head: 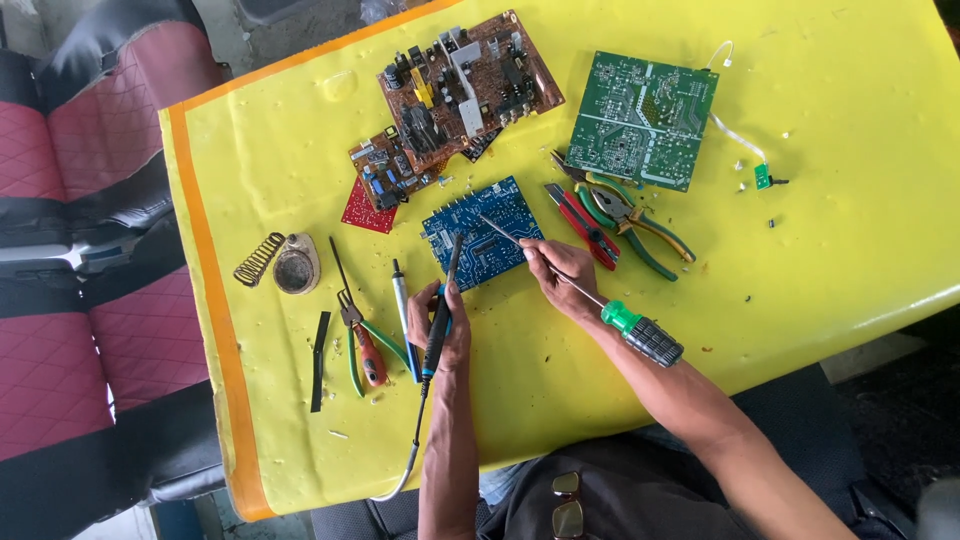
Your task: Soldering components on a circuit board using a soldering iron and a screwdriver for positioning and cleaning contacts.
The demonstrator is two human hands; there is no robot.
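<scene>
Near the middle of the frame a blue circuit board (482, 232) lies flat on the yellow worktop (820, 250), and both hands work over its lower edge. The left hand (440, 325) has its grip closed around a dark soldering iron (441, 300), whose tip rests on the board's lower left part; the cord trails down toward the bottom of the frame. The right hand (562, 270) is clamped on the shaft of a long screwdriver (590, 292) with a green and black handle, the blade reaching up and left onto the board. The step in hand looks like heating a joint while the blade steadies or pries at a part; what follows seems to call for a steady iron tip and gentle levering. Red pliers (585, 225) and green pliers (630, 215) lie just right of the board, a green circuit board (640, 120) above them, a brown circuit board (450, 100) at upper centre.
</scene>
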